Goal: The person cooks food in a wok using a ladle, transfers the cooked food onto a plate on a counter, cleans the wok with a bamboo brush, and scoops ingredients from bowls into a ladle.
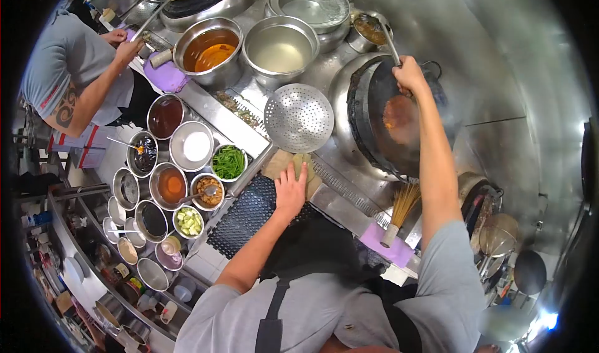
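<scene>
My right hand is closed round the metal handle of a ladle, above the far part of a dark wok. The handle runs up and left to a small metal pot of brown sauce; I cannot make out the ladle's head. Reddish food lies in the hazy wok, partly behind my forearm. My left hand rests with fingers spread on a folded tan cloth at the counter's front edge. Just beyond the cloth is a round perforated strainer.
Pots of orange liquid and pale liquid stand beyond the strainer. Several ingredient bowls, including chopped greens, are at left. A bamboo brush lies on a purple cloth at right. A co-worker stands at upper left.
</scene>
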Tool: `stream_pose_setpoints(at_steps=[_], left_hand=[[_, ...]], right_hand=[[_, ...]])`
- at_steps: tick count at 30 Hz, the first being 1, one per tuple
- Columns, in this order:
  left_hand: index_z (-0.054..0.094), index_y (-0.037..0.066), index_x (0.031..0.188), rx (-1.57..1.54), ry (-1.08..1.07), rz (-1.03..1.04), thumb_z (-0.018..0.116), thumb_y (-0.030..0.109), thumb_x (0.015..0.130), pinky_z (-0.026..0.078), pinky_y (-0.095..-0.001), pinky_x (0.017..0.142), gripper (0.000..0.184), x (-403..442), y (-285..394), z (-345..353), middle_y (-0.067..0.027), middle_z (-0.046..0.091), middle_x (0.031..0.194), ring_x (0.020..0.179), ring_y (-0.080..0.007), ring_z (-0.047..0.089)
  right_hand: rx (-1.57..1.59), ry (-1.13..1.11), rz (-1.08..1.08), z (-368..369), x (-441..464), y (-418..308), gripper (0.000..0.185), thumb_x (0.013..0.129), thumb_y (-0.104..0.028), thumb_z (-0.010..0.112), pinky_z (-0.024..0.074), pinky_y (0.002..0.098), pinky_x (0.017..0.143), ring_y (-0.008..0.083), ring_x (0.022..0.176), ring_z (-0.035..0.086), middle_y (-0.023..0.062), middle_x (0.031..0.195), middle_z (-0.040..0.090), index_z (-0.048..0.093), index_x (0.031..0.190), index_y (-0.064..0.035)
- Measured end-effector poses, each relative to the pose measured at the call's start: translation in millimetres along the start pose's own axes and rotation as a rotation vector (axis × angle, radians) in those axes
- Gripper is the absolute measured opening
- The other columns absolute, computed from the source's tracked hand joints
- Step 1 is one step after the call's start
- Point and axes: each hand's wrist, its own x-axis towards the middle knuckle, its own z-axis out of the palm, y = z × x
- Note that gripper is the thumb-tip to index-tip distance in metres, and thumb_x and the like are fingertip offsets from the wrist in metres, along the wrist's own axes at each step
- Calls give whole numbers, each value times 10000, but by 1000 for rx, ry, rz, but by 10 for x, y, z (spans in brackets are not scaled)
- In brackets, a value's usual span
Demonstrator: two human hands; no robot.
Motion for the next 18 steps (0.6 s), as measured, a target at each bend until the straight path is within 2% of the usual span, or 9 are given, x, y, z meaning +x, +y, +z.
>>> stream_pose_setpoints(at_steps=[2,5,8,10,12,14,15,16,18], left_hand=[[407,154,1523,8,-28,-15,580,153,880,431,-464,878,665,5,7,19,-224,411,1481,1138,-352,500],[391,162,1532,13,-48,-19,581,139,875,431,-465,887,684,-10,40,-27,-223,403,1490,1164,-360,493],[388,167,1532,19,-56,-43,605,120,855,433,-468,903,713,-7,75,-71,-218,394,1499,1180,-363,487],[385,166,1535,24,-53,-53,621,118,841,435,-471,915,735,-19,85,-86,-221,390,1501,1185,-369,483],[379,159,1543,25,-48,-50,634,129,830,436,-475,927,758,-13,90,-81,-229,387,1497,1182,-381,480],[373,161,1540,5,-55,-69,653,124,824,438,-483,945,770,-10,110,-91,-216,381,1504,1205,-374,473],[374,162,1539,-4,-61,-74,656,125,823,438,-485,947,770,-15,130,-136,-213,379,1506,1210,-374,471],[374,162,1537,-15,-63,-78,660,125,823,438,-487,949,769,-16,137,-157,-211,377,1507,1214,-373,469],[370,181,1537,5,-59,-89,674,136,819,438,-484,956,781,-46,129,-94,-200,375,1510,1232,-372,463]], right_hand=[[115,68,30,-83,-382,-149,166,879,-38,553,501,343,426,194,494,632,118,653,627,590,993,76],[448,80,-54,-61,-486,-211,144,920,-35,554,495,302,417,140,490,588,83,703,599,566,1020,68],[782,-34,-58,72,-274,-387,107,932,-39,568,475,284,400,105,489,539,47,705,552,558,997,45],[811,-130,-77,258,-33,-483,54,939,-29,573,471,285,421,118,495,526,38,673,534,548,904,4],[1309,-366,165,394,227,-536,70,946,-5,547,482,283,458,131,508,519,78,726,533,514,933,56],[2090,-677,337,474,601,-216,145,952,0,536,487,276,479,137,528,521,122,800,520,452,956,119],[2279,-809,411,447,713,-101,198,957,-8,543,480,264,476,139,540,530,148,860,501,404,945,133],[2267,-883,530,336,667,-117,216,962,-34,552,469,258,456,139,528,528,105,792,496,427,960,143],[1807,-944,394,193,508,-130,180,967,-57,539,454,251,437,135,512,516,52,709,481,487,995,113]])
